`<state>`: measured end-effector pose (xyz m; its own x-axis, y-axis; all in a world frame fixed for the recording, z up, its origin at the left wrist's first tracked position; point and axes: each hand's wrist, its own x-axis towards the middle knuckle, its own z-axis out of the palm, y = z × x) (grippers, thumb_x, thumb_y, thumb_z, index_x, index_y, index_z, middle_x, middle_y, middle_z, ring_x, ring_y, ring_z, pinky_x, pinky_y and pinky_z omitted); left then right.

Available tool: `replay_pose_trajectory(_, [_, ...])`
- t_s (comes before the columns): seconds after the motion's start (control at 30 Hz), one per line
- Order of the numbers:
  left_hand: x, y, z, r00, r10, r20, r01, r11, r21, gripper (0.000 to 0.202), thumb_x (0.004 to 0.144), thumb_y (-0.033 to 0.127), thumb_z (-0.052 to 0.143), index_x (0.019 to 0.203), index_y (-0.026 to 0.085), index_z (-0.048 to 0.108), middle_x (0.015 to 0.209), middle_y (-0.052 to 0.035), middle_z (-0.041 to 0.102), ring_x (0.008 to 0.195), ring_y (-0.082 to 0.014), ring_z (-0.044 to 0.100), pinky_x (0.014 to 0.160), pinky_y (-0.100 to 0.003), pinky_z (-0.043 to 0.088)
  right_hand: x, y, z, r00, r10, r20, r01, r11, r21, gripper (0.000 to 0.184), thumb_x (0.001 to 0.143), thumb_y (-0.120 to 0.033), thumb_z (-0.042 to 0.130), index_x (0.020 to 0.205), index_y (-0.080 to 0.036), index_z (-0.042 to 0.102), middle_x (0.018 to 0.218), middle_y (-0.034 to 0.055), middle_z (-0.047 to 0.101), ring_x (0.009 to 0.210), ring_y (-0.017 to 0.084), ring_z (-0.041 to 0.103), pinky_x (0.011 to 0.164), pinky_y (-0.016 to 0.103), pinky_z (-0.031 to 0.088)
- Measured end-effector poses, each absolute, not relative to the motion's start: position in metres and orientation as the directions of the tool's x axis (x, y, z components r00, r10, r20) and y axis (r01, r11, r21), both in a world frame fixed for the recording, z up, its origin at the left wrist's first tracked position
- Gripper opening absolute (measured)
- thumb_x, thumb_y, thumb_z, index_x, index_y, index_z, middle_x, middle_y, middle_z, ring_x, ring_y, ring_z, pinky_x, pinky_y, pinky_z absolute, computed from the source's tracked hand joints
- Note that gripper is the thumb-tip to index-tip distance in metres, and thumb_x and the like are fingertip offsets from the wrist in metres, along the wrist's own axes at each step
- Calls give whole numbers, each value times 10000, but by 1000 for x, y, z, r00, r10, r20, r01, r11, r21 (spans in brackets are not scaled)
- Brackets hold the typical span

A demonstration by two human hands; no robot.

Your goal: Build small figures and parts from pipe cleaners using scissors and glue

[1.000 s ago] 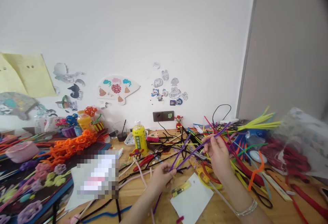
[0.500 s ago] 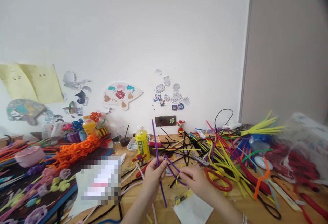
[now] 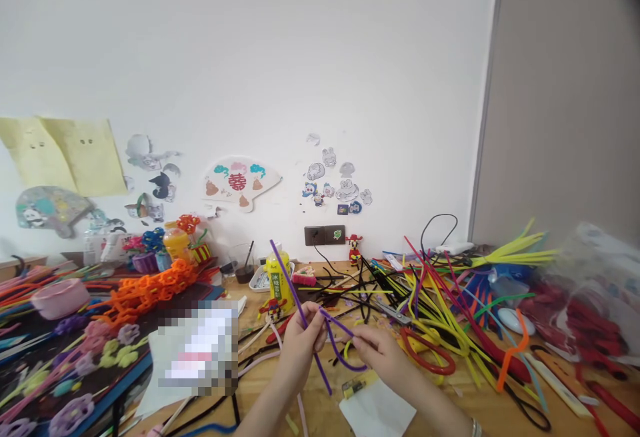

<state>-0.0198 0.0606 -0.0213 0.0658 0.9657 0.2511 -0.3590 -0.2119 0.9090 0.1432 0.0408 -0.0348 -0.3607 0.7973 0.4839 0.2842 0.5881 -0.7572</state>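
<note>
Head view: purple pipe cleaners (image 3: 289,288) crossed, one seemingly looped.

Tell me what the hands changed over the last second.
The hands came together. The left hand now grips a long purple pipe cleaner with its top tipped further left, and the right hand pinches a curved purple pipe cleaner against it. The red-handled scissors stayed put.
</note>
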Motion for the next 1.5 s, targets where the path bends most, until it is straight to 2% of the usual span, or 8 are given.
replay_pose_trajectory(0.37, [-16, 55, -19, 63, 959, 275, -263, -250, 932, 356, 625, 471, 644, 727, 192, 447, 443, 123, 350, 307, -18, 270, 349, -167, 160, 135, 45, -46, -337, 898, 283, -13, 297, -955, 444, 745, -543, 451, 958, -171, 569, 431, -95, 226, 368, 77, 207, 385, 206, 180])
replay_pose_trajectory(0.57, [-13, 56, -21, 31, 961, 275, -219, -262, 940, 339, 658, 479, 606, 719, 191, 437, 436, 122, 354, 310, -26, 277, 343, -166, 179, 135, 41, -52, -336, 882, 332, 101, 384, -918, 282, 810, -405, 419, 909, -187, 567, 472, -60, 368, 416, 101, 341, 421, 210, 280])
replay_pose_trajectory(0.67, [-12, 57, -22, 26, 962, 272, -206, -261, 943, 334, 674, 490, 582, 707, 194, 433, 431, 121, 339, 313, -33, 271, 340, -168, 184, 135, 38, -50, -342, 848, 406, 234, 495, -837, 224, 826, -319, 412, 895, -194, 585, 592, -13, 508, 556, 138, 470, 552, 236, 379])
replay_pose_trajectory(0.77, [-11, 56, -23, 40, 961, 274, -196, -261, 945, 341, 660, 493, 596, 699, 191, 442, 441, 118, 340, 319, -32, 270, 342, -168, 186, 134, 35, -45, -377, 821, 430, 316, 550, -773, 205, 827, -247, 406, 859, -188, 600, 681, 4, 559, 660, 154, 505, 634, 245, 389])
replay_pose_trajectory(0.9, [-11, 56, -25, 59, 960, 275, -185, -260, 948, 342, 649, 491, 608, 707, 191, 454, 450, 118, 324, 330, -35, 279, 344, -165, 195, 134, 35, -44, -410, 808, 423, 352, 568, -744, 199, 819, -193, 409, 846, -175, 605, 668, -4, 566, 630, 142, 497, 588, 226, 371])
replay_pose_trajectory(1.03, [-13, 57, -27, 67, 955, 290, -185, -274, 944, 323, 673, 480, 589, 711, 196, 439, 448, 121, 316, 329, -34, 276, 344, -162, 200, 134, 36, -43, -386, 814, 435, 372, 569, -734, 199, 817, -201, 425, 834, -170, 621, 719, 15, 611, 667, 160, 534, 613, 241, 388])
replay_pose_trajectory(1.2, [-10, 54, -29, 92, 946, 309, -185, -289, 939, 297, 697, 454, 579, 739, 192, 446, 449, 114, 358, 334, -36, 297, 346, -161, 220, 133, 32, -38, -327, 781, 532, 362, 623, -693, 270, 869, -302, 377, 983, -188, 593, 917, 73, 623, 853, 198, 550, 741, 281, 398])
replay_pose_trajectory(1.5, [-6, 49, -26, 101, 944, 314, -202, -289, 936, 303, 707, 467, 562, 740, 192, 440, 443, 120, 359, 303, -22, 289, 329, -153, 200, 128, 29, -47, -415, 783, 464, 472, 621, -626, 369, 904, -350, 274, 862, -171, 594, 759, 63, 628, 717, 178, 569, 642, 247, 388])
